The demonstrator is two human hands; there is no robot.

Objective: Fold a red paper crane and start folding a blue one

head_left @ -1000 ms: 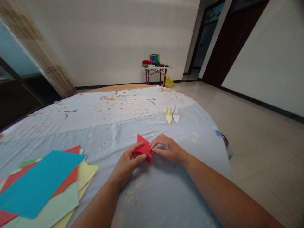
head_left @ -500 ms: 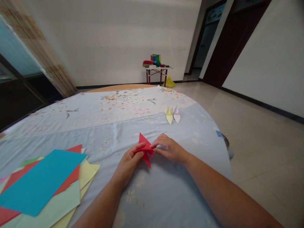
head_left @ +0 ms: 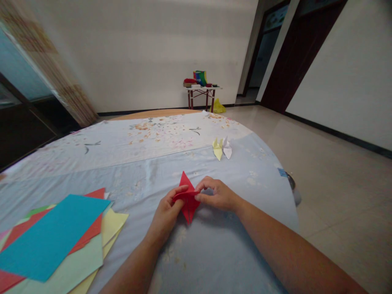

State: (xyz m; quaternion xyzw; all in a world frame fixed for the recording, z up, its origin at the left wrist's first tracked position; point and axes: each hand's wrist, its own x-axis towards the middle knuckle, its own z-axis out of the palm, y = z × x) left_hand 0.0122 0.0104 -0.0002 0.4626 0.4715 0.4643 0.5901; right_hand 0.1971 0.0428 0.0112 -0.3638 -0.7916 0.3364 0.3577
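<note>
A folded piece of red paper (head_left: 189, 204) is held between my two hands over the blue part of the tablecloth. One of its points reaches away from me and another reaches toward me, with a raised fold across the middle. My left hand (head_left: 170, 204) pinches its left side between thumb and fingers. On the right side, my right hand (head_left: 216, 194) grips the edge with thumb and fingertips. Farther off stand two folded paper figures side by side, a yellow one (head_left: 217, 149) and a white one (head_left: 227, 148).
A fanned stack of coloured paper lies at the left, a blue sheet (head_left: 55, 237) on top. The round table has a flowered tablecloth (head_left: 147, 171). A small side table (head_left: 203, 88) with things on it stands by the wall, a yellow bag (head_left: 218, 107) beside it.
The red paper's near point has swung left and spread wider, showing more of its surface. Both hands keep hold of it and have barely shifted.
</note>
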